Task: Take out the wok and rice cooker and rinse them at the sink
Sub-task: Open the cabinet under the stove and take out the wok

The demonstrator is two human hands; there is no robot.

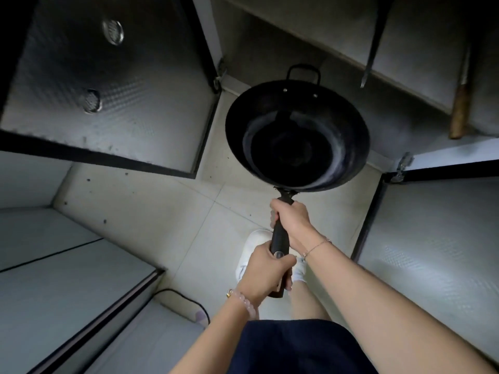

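The black wok hangs in the air over the tiled floor, in front of the open cabinet, with the right hand high on its long handle and the left hand at the end, the fingers of both curled tight round it. An open cabinet door flanks it on the left and another door on the right, while a wooden-handled tool hangs inside, right of the wok. A white shoe shows under the handle
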